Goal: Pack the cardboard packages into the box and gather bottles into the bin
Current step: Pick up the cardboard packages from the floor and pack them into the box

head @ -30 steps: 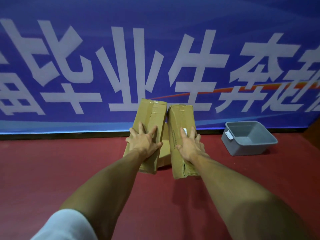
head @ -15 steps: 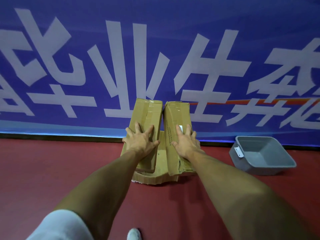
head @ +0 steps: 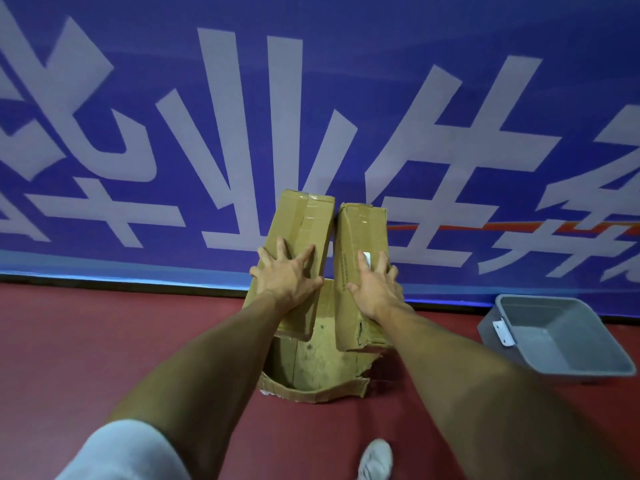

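Two long brown cardboard packages hang tilted side by side above an open, torn cardboard box point(head: 311, 391) on the red floor. My left hand point(head: 287, 278) grips the left package point(head: 304, 216) across its width, fingers spread on its top face. In the same way my right hand point(head: 375, 289) grips the right package point(head: 363, 230), which has a ragged lower end. The lower ends of both packages reach into the box's opening. An empty grey plastic bin point(head: 561, 344) stands on the floor to the right. No bottles are in view.
A blue banner wall point(head: 242, 116) with large white characters rises directly behind the box. Red floor point(head: 104, 341) stretches to the left and in front. My white shoe point(head: 375, 459) shows at the bottom edge, just in front of the box.
Both hands have carried the packages down and closer together over the box. The view has moved nearer, so the box's torn front wall and my shoe have come into sight.
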Motion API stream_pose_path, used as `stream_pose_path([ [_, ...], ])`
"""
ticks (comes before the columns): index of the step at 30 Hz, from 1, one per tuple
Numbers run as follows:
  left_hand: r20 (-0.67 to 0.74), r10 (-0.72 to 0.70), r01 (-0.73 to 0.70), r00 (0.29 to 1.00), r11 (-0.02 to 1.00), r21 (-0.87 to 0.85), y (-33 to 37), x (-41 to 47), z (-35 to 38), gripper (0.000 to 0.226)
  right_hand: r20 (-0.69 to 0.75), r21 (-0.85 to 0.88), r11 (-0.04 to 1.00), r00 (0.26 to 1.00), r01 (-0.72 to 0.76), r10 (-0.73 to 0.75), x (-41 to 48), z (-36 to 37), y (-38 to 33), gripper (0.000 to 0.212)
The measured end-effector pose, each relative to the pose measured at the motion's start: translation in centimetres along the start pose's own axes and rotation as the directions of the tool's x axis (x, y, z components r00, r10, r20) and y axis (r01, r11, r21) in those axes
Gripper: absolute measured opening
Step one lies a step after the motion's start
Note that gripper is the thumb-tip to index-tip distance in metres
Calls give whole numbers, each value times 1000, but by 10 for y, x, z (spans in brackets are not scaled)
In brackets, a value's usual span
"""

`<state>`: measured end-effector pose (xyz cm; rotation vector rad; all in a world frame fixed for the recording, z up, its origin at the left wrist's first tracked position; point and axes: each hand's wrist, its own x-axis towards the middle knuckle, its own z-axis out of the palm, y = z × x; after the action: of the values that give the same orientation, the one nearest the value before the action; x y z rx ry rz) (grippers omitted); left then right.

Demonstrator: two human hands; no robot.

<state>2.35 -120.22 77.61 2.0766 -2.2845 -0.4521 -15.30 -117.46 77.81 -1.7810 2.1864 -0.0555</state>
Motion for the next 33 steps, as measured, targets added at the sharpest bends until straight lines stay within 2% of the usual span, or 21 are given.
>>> stream_pose_path([
  [11,53,-79,77,995,996,32,47,103,60,77,115,59,997,992,42,-49,127,25,54,74],
  [16,91,-100,97,991,995,38,50,135,112,75,138,76,996,989,47,-58,163,65,74,72],
  [22,147,-91,93,985,996,-2,14,157,221,76,161,51,998,986,34,-42,187,176,94,70],
  [33,173,-51,56,984,998,-24,-60,233,462,78,207,201,976,978,-81,39,270,421,134,75],
])
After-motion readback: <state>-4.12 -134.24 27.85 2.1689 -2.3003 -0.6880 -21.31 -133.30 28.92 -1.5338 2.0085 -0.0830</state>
